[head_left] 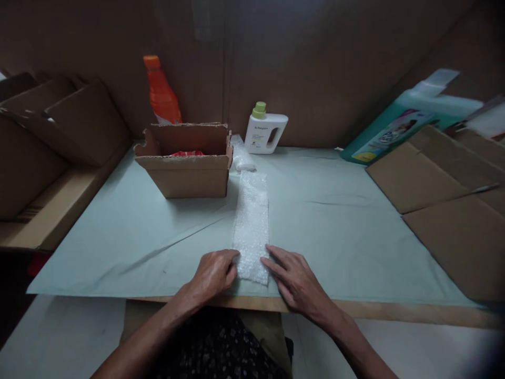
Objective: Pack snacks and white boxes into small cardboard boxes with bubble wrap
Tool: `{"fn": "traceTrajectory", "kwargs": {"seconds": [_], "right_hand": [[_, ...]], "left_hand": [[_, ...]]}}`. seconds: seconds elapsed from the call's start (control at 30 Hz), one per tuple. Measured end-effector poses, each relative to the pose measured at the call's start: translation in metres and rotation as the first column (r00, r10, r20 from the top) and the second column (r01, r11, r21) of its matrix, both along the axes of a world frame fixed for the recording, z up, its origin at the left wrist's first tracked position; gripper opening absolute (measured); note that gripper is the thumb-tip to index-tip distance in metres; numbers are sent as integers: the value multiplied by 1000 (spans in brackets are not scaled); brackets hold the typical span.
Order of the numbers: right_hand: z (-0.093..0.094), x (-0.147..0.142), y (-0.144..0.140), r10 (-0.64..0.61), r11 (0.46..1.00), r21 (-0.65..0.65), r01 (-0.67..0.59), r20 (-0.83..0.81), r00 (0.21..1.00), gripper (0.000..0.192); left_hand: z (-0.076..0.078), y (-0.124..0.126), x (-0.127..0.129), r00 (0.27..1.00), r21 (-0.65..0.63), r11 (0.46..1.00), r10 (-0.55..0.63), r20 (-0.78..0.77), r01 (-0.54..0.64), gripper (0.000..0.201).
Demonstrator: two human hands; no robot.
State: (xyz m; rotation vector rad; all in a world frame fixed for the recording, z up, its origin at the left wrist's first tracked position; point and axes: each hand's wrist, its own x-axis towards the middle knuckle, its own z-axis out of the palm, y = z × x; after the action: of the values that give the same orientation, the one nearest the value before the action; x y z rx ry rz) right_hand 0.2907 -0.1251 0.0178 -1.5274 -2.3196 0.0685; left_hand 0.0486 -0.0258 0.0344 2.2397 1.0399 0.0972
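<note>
A long, narrow strip of folded bubble wrap lies flat on the pale green table cover, running away from the near edge. At its left edge is my left hand, fingers curled in and the index fingertip on the wrap; it seems to pinch the edge, though the thumb's hold is partly hidden. My right hand touches the opposite edge with its index and middle fingertips, fingers spread apart. Just beyond the strip's far end lies a clear plastic-wrapped bundle.
An open cardboard box with something red inside stands left of the strip. Behind are an orange bottle and a white jug with a green cap. A large teal jug and cardboard sit right; more cardboard boxes sit left.
</note>
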Motion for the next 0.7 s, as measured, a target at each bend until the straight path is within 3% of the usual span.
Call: {"fn": "traceTrajectory", "kwargs": {"seconds": [0.1, 0.2, 0.3, 0.37, 0.47, 0.53, 0.6, 0.63, 0.7], "right_hand": [[-2, -10, 8, 23, 999, 36, -24, 23, 999, 39], [-2, -16, 11, -1, 999, 50, 9, -164, 986, 35], [4, -19, 8, -162, 984, -136, 112, -459, 873, 28], [8, -23, 7, -314, 936, -321, 146, -568, 761, 27], [10, -27, 6, -429, 885, -438, 157, -637, 641, 31], [10, -29, 2, -456, 889, -364, 280, -629, 629, 31], [10, -31, -6, -431, 894, -160, 419, -566, 703, 28], [11, -32, -10, -389, 903, -44, 428, -509, 768, 28], [11, -35, -14, -260, 941, 115, 318, -356, 898, 32]], "left_hand": [[1, 0, 1, 999, -13, 1000, -23, -31, 23, 31], [4, -3, -8, 989, -20, 1000, -11, 144, 14, 35], [10, -9, -24, 909, -68, 996, -30, 417, 64, 66], [11, -13, -28, 870, -147, 985, -4, 493, 88, 86], [4, -13, -19, 901, -231, 971, 159, 404, -68, 73], [-6, -9, -7, 918, -220, 955, 259, 301, -198, 61], [-14, -3, 4, 931, -176, 952, 286, 224, -250, 60], [-18, 0, 8, 940, -145, 956, 279, 194, -254, 62], [-22, 5, 13, 960, -93, 967, 247, 135, -236, 64]]}}
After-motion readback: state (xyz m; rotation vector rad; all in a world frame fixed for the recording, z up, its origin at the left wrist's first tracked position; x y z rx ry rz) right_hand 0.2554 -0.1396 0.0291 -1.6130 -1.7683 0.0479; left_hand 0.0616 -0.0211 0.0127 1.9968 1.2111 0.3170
